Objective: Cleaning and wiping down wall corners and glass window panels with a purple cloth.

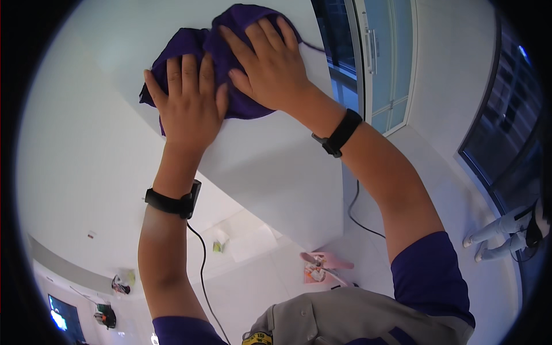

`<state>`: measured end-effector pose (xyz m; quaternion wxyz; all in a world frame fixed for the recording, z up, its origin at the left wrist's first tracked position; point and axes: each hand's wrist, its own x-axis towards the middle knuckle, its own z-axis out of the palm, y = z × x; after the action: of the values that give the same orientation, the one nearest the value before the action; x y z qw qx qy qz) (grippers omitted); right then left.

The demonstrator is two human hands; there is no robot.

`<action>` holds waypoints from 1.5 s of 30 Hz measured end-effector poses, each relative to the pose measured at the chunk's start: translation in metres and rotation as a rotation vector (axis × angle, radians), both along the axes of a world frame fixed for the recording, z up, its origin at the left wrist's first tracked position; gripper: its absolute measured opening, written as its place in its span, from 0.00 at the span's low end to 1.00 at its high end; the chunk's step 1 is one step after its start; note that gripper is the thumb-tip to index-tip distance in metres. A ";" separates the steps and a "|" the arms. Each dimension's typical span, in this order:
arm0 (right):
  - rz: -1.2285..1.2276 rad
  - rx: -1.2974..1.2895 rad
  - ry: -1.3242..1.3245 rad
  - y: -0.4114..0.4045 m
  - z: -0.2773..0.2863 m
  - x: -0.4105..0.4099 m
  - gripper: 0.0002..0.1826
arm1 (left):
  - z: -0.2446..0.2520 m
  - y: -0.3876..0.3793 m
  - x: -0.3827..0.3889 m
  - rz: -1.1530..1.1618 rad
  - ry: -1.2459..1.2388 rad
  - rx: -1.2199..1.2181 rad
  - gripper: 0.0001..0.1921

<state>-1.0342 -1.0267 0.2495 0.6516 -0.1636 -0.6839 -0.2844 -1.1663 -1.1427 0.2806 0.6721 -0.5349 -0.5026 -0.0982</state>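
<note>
A purple cloth (250,101) lies bunched and creased against a smooth white surface (267,159) in front of me. My left hand (187,103) presses on the cloth's left part with its fingers spread, and its little finger reaches the cloth's edge. Higher and to the right, my right hand (274,69) bears down on the same cloth, fingers apart and slanting up to the left. Folds of cloth meet the fingertips of both hands. Black straps with small devices circle my left wrist (172,202) and my right wrist (340,131).
A pink dustpan (330,261) with litter sits on the floor below the white surface. Black cables hang beside my left arm (202,254) and right arm (355,207). A glazed door (388,69) stands right. A person's legs (500,233) show far right.
</note>
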 end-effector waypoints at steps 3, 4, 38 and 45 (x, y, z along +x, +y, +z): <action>0.090 -0.033 -0.039 0.006 -0.008 0.006 0.34 | -0.022 0.004 0.009 -0.007 -0.066 -0.109 0.25; 0.045 -0.076 -0.095 0.006 -0.026 0.019 0.32 | -0.039 0.011 0.018 -0.034 -0.083 -0.152 0.25; 0.239 0.142 -0.210 0.039 -0.141 0.039 0.26 | -0.171 0.018 0.032 0.001 -0.069 -0.361 0.25; 0.348 0.169 -0.504 0.056 -0.250 0.063 0.20 | -0.297 0.014 0.113 0.171 -0.596 -0.370 0.16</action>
<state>-0.9717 -0.9710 -0.0001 0.5119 0.0861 -0.8154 -0.2562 -1.0532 -1.1283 -0.0162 0.3937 -0.5512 -0.7287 -0.1007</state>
